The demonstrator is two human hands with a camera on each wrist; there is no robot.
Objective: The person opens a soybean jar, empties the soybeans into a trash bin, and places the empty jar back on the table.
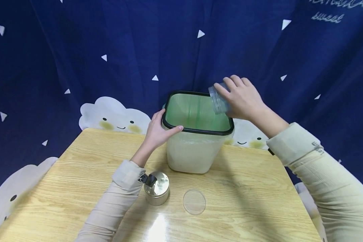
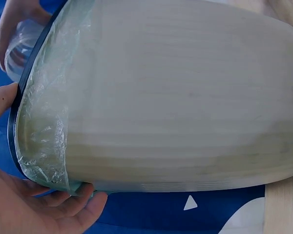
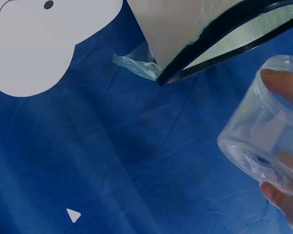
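A pale trash bin (image 1: pixel 189 153) with a black rim stands on the table, lined with a thin green bag (image 2: pixel 49 131) folded over its edge. My left hand (image 1: pixel 158 131) grips the bin's near-left corner, thumb at the rim and fingers along the side. Over the right side of the opening, my right hand (image 1: pixel 243 97) holds a clear plastic jar (image 1: pixel 219 99) on its side, mouth turned toward the bin. In the right wrist view the jar (image 3: pixel 256 124) looks see-through, with printing on its base. No contents show inside it.
A round metal tin (image 1: pixel 157 191) with a shiny lid sits in front of the bin, close to my left wrist. Right of it a clear round lid (image 1: pixel 194 202) lies flat on the wooden table (image 1: pixel 254 195). A blue curtain (image 1: pixel 133 43) hangs right behind the bin.
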